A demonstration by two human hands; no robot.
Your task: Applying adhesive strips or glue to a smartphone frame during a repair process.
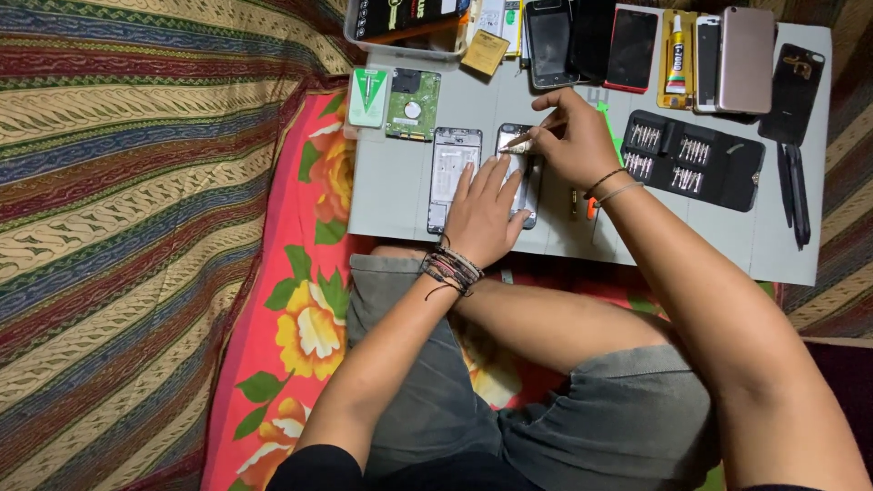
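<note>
While the left hand [484, 214] lay flat with fingers spread on the opened phone [518, 173], pinning it to the grey work mat [391, 195], the right hand [573, 145] was pinched shut around a thin screwdriver [530, 138], tip down on the phone's upper end. So the phone sat mid-mat, right under both hands. Just left of it lay a detached phone frame [452, 173], with a bare hard drive [414, 105] and a green-labelled case [368, 98] above that. To the right was an open black bit kit [696, 159], and a row of phones [637, 45] plus a glue tube [676, 56] lined the far edge. Tweezers-ish black tools [794, 191] lay at the far right.
</note>
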